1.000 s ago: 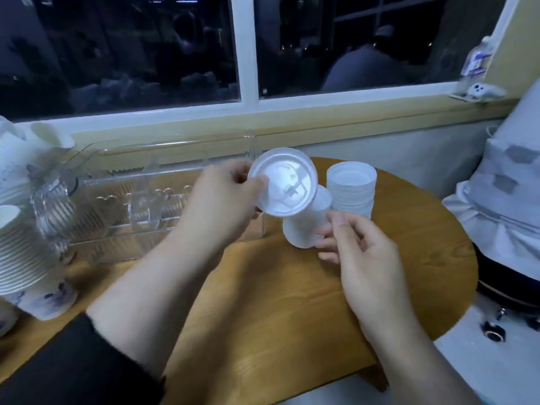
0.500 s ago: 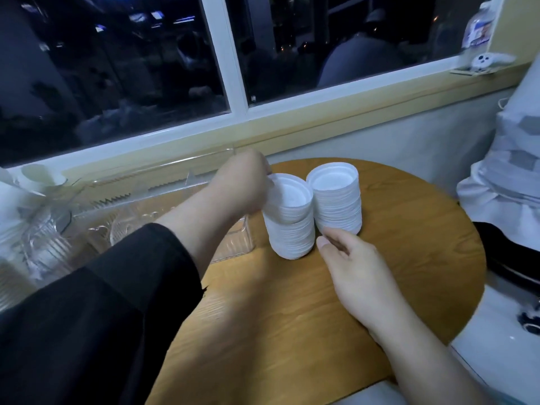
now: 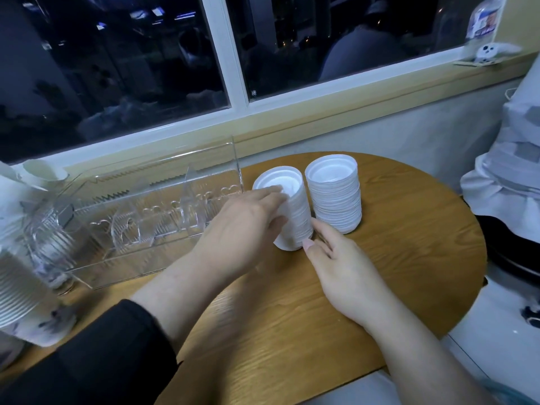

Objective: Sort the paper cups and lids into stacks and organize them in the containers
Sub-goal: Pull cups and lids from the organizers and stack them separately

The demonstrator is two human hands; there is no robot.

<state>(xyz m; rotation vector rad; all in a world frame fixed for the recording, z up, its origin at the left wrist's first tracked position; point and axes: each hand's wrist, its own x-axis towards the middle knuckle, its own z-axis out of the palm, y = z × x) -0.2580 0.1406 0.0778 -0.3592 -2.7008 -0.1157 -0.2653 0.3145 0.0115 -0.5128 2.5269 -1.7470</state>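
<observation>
Head cam looking down at a round wooden table (image 3: 394,273) under a dark window (image 3: 117,68). Two stacks of white lids sit side by side near the back of the table: the near stack (image 3: 295,217) leans a bit to the left, and the far stack (image 3: 336,200) stands straighter just to its right, the two touching or nearly so. The left hand (image 3: 242,229) is wrapped around the left side of the near stack, fingers up at the rim of the top lid and thumb across the front, so it's gripping that stack. The right hand (image 3: 342,267) sits low at the stack's base with its fingers loosely curled; the thumb tip touches the bottom lids, but it's more of a steadying touch than a real hold. Left of the lids there's a clear plastic organizer (image 3: 152,217) with dividers, lying along the window side of the table, its right end just beside the near stack. At the far left edge a stack of paper cups (image 3: 17,287) with a bluish print stands on the table, pretty blurry. A black sleeve (image 3: 96,361) covers the left forearm. A water bottle (image 3: 482,21) sits on the sill at top right.
</observation>
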